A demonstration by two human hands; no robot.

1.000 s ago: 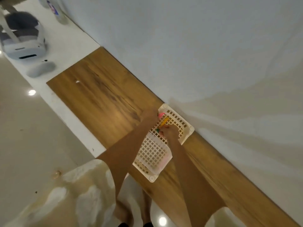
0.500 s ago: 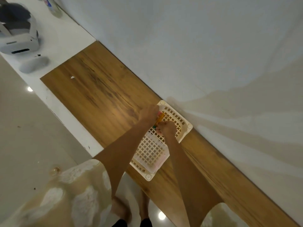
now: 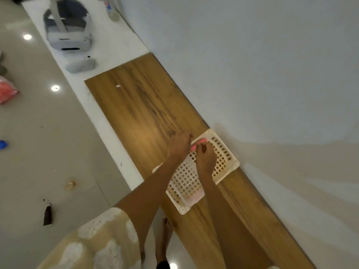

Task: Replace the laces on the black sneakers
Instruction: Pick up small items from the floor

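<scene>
A long brown wooden tabletop (image 3: 139,117) shows dark grain streaks and a smooth, faintly shiny finish. Its far end is a white, smooth matt surface (image 3: 108,45). On the wood sits a cream plastic lattice basket (image 3: 225,156), its walls and floor pierced with square holes. Over its far rim both hands meet at a small pink strip (image 3: 198,143); its material cannot be told. On the white part rest a grey and white plastic headset (image 3: 68,32) with a matt shell and a clear plastic bottle (image 3: 111,10). The beige tiled floor (image 3: 38,152) is glossy, mirroring round lights. The wall (image 3: 252,65) is plain matt white. A tan cloth sleeve with white patches (image 3: 101,243) looks soft.
</scene>
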